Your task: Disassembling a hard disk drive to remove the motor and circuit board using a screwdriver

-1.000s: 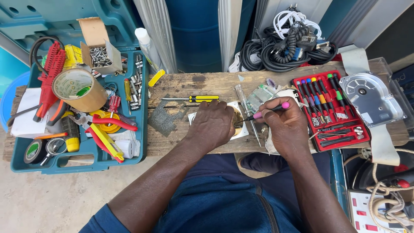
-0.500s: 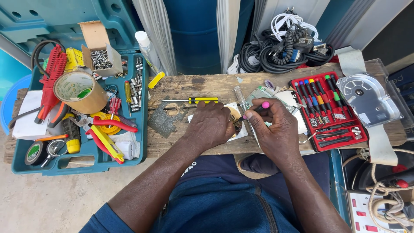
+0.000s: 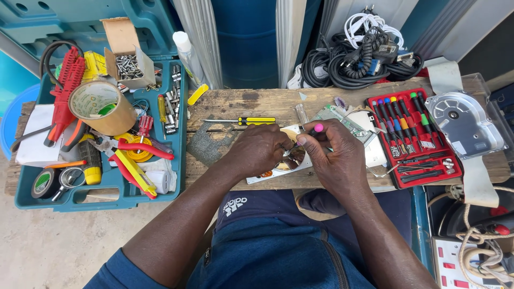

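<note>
A rough wooden table (image 3: 251, 101) stands on a grey floor, with blue barrels and white panels behind it. On the left sits a teal tool tray (image 3: 179, 160) full of stuff: a big roll of brown tape (image 3: 101, 107), red pliers (image 3: 64, 91), a small cardboard box of screws (image 3: 128, 64) and yellow tools. A yellow and black screwdriver (image 3: 241, 121) lies on the table just above the hands. On the right is a red case of small screwdrivers (image 3: 412, 139) with handles in many colours. Next to that is a grey metal part (image 3: 466, 123). A pile of black cables (image 3: 353, 64) lies at the back.

The left hand (image 3: 257, 150) is curled and presses down on a white flat part (image 3: 278, 168) near the front edge of the table. The right hand (image 3: 334, 155) is closed around a small screwdriver with a pink cap (image 3: 318, 128). Its thumb and fingers pinch the thin handle. The tip points down between the two hands, at a round spot on the white part. The hands hide most of that part, so only its edges and some brown and orange bits show. A green circuit board (image 3: 342, 118) lies just behind the right hand.
</note>
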